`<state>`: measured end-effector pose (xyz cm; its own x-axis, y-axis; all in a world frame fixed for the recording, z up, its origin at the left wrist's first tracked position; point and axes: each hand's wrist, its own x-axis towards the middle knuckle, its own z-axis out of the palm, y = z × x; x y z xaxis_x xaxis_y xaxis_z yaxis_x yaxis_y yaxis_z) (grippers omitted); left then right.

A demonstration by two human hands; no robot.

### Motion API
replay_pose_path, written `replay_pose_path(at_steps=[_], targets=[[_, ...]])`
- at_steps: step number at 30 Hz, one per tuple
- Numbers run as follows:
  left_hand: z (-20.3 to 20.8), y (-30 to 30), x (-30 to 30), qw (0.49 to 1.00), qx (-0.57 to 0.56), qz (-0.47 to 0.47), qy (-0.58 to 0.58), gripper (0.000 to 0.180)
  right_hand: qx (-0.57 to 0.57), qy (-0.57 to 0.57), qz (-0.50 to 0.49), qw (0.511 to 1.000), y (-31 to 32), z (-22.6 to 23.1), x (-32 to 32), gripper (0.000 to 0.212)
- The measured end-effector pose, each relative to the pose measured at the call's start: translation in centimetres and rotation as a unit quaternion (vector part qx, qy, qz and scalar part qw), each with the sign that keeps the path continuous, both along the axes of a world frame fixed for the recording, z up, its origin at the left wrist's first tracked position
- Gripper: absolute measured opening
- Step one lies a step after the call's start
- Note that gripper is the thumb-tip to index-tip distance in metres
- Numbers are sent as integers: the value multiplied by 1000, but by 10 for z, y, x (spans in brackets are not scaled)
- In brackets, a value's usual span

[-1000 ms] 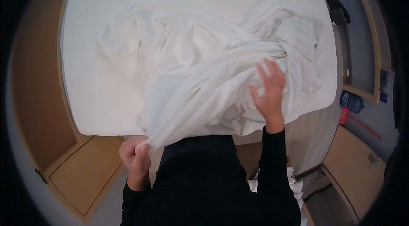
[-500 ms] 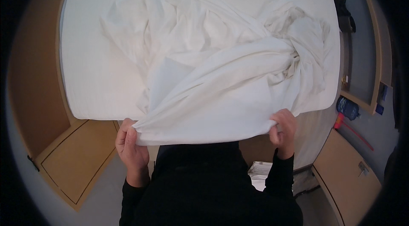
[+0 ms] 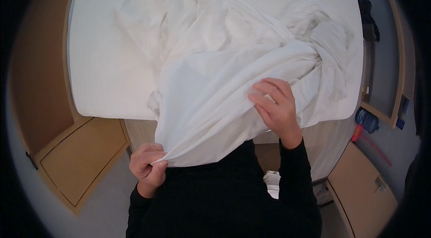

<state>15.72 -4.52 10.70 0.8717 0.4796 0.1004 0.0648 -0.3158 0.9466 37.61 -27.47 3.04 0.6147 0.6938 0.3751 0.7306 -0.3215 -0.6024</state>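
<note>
Two bare hands work at a rumpled white cloth (image 3: 193, 103) in the head view, the only one. The cloth spreads from the middle over the mattress (image 3: 103, 81), its lower edge hanging past the near side toward 6 o'clock, its thickest twist at 2 o'clock. Between 7 and 8 o'clock, the left hand (image 3: 149, 166) pinches a corner-like gathering of the cloth between thumb and fingers, a narrow, closed grip. Toward 3 o'clock, the right hand (image 3: 275, 105) is over the cloth with fingers curled and thumb a little apart; whether it grips a fold cannot be told.

Good handling here probably calls for a firm left pinch right at the edge, so that the fabric does not slip, and a light right hand following one layer rather than grabbing several. The tight folds running from 2 o'clock down to the left pinch likely need easing loose, since a hard pull could cinch the twist.

The right fingertips are slightly blurred, and the layers inside the bunch are hidden. White on white makes the cloth's far border, toward 11 o'clock, hard to trace. The mattress runs out of frame at 12 o'clock, and a dark item (image 3: 371, 25) at 2 o'clock is indistinct.
</note>
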Motion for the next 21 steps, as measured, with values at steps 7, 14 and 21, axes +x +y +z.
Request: replay_pose_path(at_steps=[7, 14, 21], targets=[[-3, -1, -2, 997, 17, 68, 34, 12, 88, -6, -21, 996, -17, 8, -14, 21], [-6, -5, 2, 998, -16, 54, 24, 16, 19, 271, 25, 962, -27, 12, -35, 15], [1, -6, 3, 1000, -14, 8, -21, 12, -8, 194, -94, 977, -8, -14, -33, 19]])
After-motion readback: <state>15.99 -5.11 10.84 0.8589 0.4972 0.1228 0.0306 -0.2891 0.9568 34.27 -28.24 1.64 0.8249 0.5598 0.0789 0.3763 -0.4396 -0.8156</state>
